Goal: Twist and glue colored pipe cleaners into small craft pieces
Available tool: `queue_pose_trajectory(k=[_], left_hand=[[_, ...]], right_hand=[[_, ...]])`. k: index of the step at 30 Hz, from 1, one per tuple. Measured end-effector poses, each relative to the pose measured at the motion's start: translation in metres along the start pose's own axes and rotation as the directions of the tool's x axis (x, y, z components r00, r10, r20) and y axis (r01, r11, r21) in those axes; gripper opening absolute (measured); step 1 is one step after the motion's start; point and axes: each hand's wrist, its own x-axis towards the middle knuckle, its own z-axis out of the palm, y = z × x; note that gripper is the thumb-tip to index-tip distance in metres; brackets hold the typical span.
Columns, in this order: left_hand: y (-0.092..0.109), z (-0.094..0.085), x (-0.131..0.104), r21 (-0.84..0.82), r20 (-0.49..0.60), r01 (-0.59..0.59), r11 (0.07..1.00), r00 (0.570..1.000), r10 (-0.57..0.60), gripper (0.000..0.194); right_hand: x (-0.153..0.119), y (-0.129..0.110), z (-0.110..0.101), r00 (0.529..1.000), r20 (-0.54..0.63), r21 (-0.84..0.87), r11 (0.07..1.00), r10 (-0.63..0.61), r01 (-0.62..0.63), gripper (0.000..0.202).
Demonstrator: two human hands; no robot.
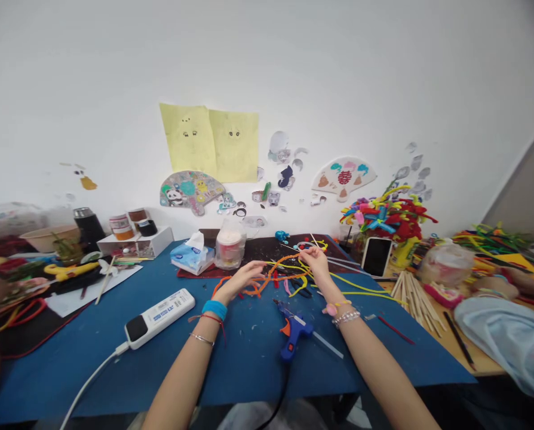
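Note:
Orange fuzzy strips (273, 270), twisted and looped together, stretch between my two hands above the blue table mat. The fingertips of my right hand (314, 260) are pinched on the upper right end of the orange strips. At the left end, my left hand (242, 280) reaches over the orange loops with its fingers extended and apart from the thumb. Yellow strips (361, 292) run to the right, beneath and beyond my right hand. Just below the strips, a blue glue gun (295, 329) lies on the mat with a clear glue stick in its back.
A white power strip (159, 318) lies at left, near a tissue pack (192, 257). Behind stand a wrapped jar (230, 245) and a phone (377, 257). Wooden sticks (414, 298) and another person's pale sleeve (509, 328) are at right. Another person's arm shows far left.

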Motion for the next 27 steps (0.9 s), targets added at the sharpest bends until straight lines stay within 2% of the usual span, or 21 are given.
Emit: queue_pose_trajectory(k=[3,6,9,12,16,20,27], left_hand=[[-0.011,-0.001,0.003,0.179,-0.039,0.038,0.983,0.999,-0.032,0.044],[-0.019,0.0,0.005,0.312,-0.051,0.062,0.948,0.998,-0.048,0.029],[-0.023,-0.004,0.005,0.397,-0.092,0.097,0.913,0.994,-0.065,0.02],[-0.026,-0.014,0.005,0.428,-0.16,0.145,0.892,0.984,-0.083,0.021],[-0.028,-0.029,0.005,0.37,-0.234,0.209,0.905,0.964,-0.127,0.024],[-0.028,-0.04,0.003,0.206,-0.27,0.249,0.946,0.944,-0.189,0.019],[-0.03,-0.057,0.002,-0.095,-0.4,0.163,0.982,0.897,-0.187,0.018]], right_hand=[[0.001,0.0,-0.003,1.0,-0.029,0.019,1.0,-0.001,0.002,0.018],[0.003,-0.001,-0.007,0.999,-0.05,0.045,0.999,0.008,-0.006,0.018],[0.005,-0.002,-0.011,0.997,-0.073,0.082,0.997,0.02,-0.014,0.018],[0.007,-0.003,-0.015,0.994,-0.098,0.128,0.991,0.041,-0.028,0.019],[0.009,-0.002,-0.019,0.989,-0.106,0.183,0.98,0.102,-0.081,0.02],[0.009,0.0,-0.02,0.982,-0.1,0.225,0.965,0.163,-0.137,0.021],[0.009,0.004,-0.021,0.968,-0.077,0.276,0.938,0.238,-0.209,0.022]])
